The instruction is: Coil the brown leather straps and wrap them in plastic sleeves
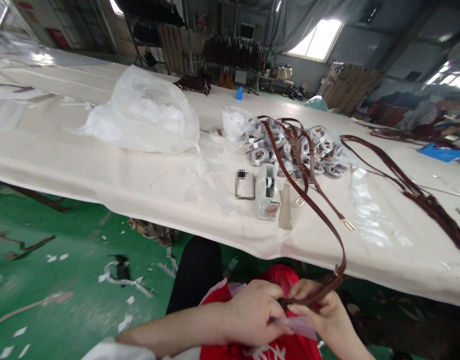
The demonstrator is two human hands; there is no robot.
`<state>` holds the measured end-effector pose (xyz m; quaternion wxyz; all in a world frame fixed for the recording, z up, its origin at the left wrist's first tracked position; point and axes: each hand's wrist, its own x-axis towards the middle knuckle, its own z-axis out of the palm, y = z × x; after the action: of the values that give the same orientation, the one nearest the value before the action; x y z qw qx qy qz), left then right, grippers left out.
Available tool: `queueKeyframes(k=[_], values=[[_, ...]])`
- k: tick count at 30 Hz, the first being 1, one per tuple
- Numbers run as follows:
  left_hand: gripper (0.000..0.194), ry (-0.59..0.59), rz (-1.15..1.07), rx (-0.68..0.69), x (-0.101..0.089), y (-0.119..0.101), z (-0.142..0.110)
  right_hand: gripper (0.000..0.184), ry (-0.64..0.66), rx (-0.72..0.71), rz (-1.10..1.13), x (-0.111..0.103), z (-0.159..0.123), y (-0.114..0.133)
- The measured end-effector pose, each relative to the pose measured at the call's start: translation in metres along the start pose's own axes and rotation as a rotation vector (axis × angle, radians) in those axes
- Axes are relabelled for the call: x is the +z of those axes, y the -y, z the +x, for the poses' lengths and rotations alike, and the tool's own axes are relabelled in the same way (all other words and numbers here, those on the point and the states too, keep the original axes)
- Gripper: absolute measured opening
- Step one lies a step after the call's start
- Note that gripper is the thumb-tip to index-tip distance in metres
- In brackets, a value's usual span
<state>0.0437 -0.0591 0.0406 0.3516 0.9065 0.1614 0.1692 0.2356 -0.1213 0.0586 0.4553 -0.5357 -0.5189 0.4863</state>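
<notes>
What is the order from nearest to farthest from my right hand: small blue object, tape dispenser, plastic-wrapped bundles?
1. Tape dispenser, ahead, slightly left.
2. Plastic-wrapped bundles, behind the dispenser, reaching to its right.
3. Small blue object, farthest back, left.

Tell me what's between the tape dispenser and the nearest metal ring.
A flat beige strip lies between the dispenser and that ring, in the head view.
</notes>
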Motion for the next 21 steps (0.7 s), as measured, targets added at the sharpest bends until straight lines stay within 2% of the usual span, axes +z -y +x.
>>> queueKeyframes(k=[6, 10, 13, 15, 18, 21], values=[[0.03, 0.024, 0.097, 0.049, -0.003, 0.001, 0.002, 0.017, 0.011, 0.006, 0.049, 0.006, -0.002, -0.016], [0.027, 0.068, -0.002, -0.007, -0.001, 0.006, 0.001, 0.016, -0.014, 0.05, 0.088, -0.003, -0.005, -0.017], [0.025, 0.071, -0.11, -0.087, 0.003, 0.008, 0.0, 0.018, -0.061, 0.019, -0.02, -0.01, -0.003, -0.011], [0.025, 0.067, -0.145, -0.13, 0.005, 0.008, -0.001, 0.015, -0.047, -0.005, -0.129, -0.011, -0.001, -0.008], [0.025, 0.06, -0.15, -0.176, 0.005, 0.005, -0.001, 0.012, -0.032, -0.046, -0.235, -0.01, 0.003, -0.006], [0.025, 0.046, -0.129, -0.185, 0.005, 0.001, -0.001, 0.011, -0.007, -0.054, -0.244, -0.007, 0.004, -0.009]])
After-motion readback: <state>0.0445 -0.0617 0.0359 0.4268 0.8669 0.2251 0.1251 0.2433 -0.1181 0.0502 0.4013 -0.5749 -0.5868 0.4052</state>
